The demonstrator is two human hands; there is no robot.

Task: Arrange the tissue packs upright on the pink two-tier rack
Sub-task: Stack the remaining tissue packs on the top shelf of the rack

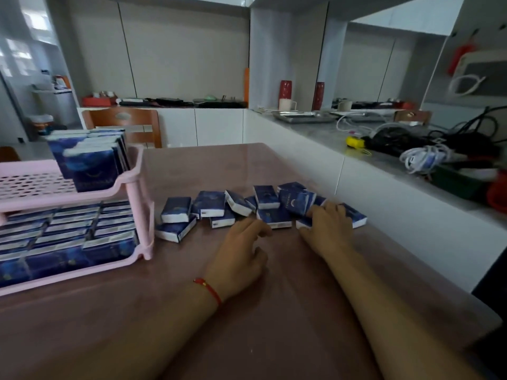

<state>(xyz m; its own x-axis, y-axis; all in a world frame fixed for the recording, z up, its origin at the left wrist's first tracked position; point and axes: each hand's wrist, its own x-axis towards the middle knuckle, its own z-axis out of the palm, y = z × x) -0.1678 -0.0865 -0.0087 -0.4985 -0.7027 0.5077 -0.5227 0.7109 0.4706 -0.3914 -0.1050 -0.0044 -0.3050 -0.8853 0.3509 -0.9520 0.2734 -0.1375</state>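
A pink two-tier rack (137,204) stands at the table's left. Its lower tier is packed with dark blue tissue packs (68,231) standing upright. Several more packs (90,160) stand at the right end of the upper tier. A loose heap of blue tissue packs (216,205) lies across the table's middle. My right hand (327,229) rests on the heap's right end, fingers curled over a pack (304,222). My left hand (241,256), with a red string at the wrist, lies on the table just in front of the heap, fingers loosely curled and holding nothing.
The brown table (247,325) meets a white counter (356,165) on the right, strewn with cables and a yellow item (355,142). A metal tray (304,116) and red vases stand further back. A wooden chair (123,122) sits behind the rack.
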